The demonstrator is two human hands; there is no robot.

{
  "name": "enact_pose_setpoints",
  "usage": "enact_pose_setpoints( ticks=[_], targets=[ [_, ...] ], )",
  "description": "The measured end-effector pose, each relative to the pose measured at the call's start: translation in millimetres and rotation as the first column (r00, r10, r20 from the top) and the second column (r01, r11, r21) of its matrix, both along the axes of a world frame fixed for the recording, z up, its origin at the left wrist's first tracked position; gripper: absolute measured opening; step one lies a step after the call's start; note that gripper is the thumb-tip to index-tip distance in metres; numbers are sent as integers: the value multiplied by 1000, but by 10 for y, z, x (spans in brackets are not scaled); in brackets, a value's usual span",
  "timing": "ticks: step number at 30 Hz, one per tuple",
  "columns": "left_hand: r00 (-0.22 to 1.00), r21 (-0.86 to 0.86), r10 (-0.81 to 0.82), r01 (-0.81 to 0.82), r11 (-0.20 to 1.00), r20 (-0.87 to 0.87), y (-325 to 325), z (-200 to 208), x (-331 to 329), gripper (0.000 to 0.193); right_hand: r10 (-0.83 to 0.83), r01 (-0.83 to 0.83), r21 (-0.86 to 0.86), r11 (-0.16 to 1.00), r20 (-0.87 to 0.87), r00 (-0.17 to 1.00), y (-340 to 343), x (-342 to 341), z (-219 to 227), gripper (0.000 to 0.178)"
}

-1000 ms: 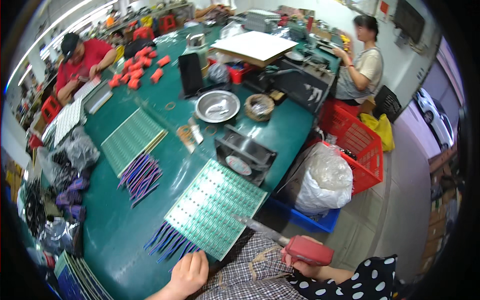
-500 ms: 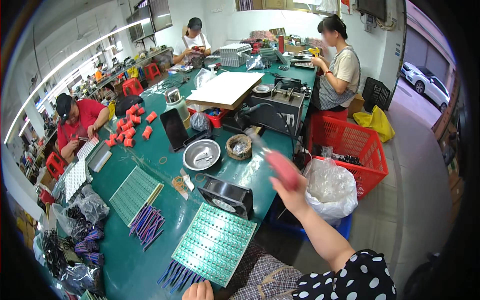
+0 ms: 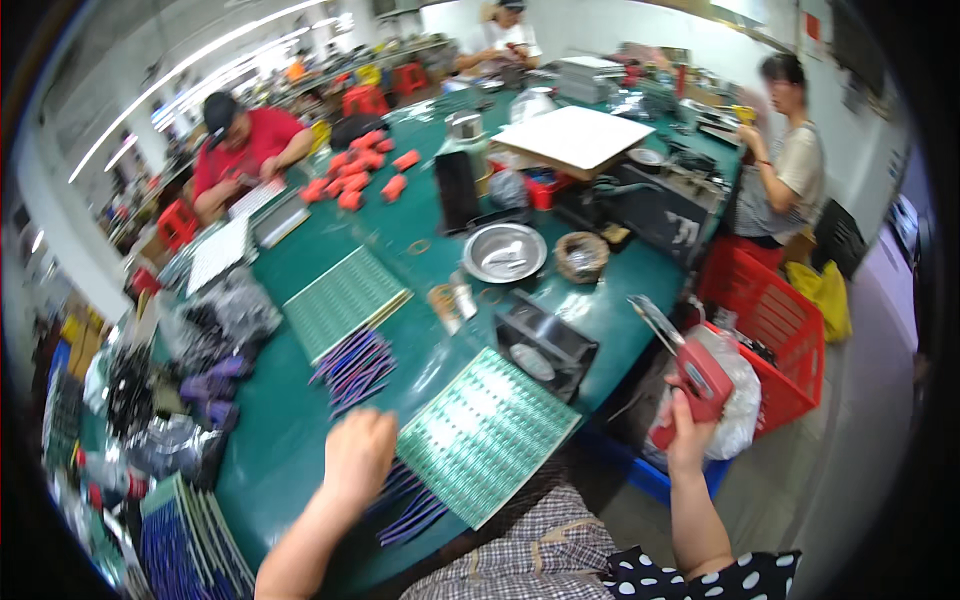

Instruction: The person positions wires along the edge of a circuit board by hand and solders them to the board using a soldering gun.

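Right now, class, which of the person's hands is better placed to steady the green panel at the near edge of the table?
Left. The left hand is empty and lies beside the green panel. The right hand grips a red tool off past the table edge.

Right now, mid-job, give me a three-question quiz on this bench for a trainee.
1. True or false: the right hand grips a red tool.
2. The left hand is beside which item: A) green panel, B) metal bowl, C) red basket?
3. Fill in: the purple parts lie on the ___ table.

Key: 1 true; 2 A; 3 green.
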State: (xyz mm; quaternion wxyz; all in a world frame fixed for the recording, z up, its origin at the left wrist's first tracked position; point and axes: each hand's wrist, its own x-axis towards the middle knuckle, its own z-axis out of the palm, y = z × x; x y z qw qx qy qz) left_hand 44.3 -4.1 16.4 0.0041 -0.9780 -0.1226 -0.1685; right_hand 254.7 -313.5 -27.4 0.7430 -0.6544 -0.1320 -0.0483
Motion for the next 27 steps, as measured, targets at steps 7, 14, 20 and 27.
enact_pose_setpoints(
  ticks=[7,14,20,27],
  targets=[
    [996,-39,92,-92,995,17,501,-174,218,16,-113,113,112,987,-4,994,-330,-415,-195,28],
    [998,233,59,-56,971,-9,640,-538,156,4,-56,63,89,994,-86,995,-462,-501,-207,30],
    [998,168,21,-32,985,67,637,-542,208,4,-83,98,192,976,-85,993,-442,-688,85,22],
    [982,-30,35,-30,999,183,491,-431,277,11,-65,80,200,977,-81,995,-475,-643,67,21]
  ],
)
